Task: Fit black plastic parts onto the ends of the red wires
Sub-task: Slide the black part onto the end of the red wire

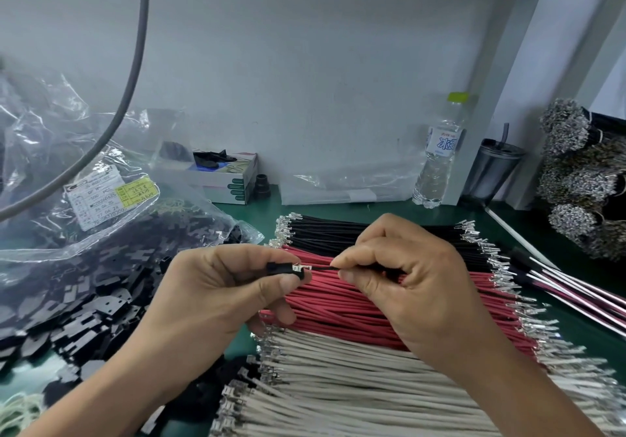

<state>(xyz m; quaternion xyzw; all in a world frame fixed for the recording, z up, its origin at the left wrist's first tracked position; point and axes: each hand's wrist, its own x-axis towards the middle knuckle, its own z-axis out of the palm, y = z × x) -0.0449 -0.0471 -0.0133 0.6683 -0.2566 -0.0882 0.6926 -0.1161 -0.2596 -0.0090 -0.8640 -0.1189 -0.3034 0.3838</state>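
At nine o'clock a loose heap of black plastic parts [84, 304] is spread on the green tabletop [576, 331], partly under a clear bag [67, 165]. One black plastic part [288, 270] is pinched between thumb and forefinger of the left hand [216, 287] at centre frame. It is judged light, rigid and small; a grip on its closed rear end is advised, the mouth being left free.

Just to its three o'clock, a metal terminal [305, 268] is seen at the mouth of the part. The wire behind it [325, 268] is pinched close to the terminal by the right hand [406, 284]; it reads as dark, not red, though blur prevents certainty. The wire is judged limp, so a hold near the terminal is needed.

The red wires [355, 314] lie in a row beneath both hands, between black wires [325, 233] and white wires [355, 386].

How deep the terminal is seated cannot be made out. The label print on the bag is illegible.
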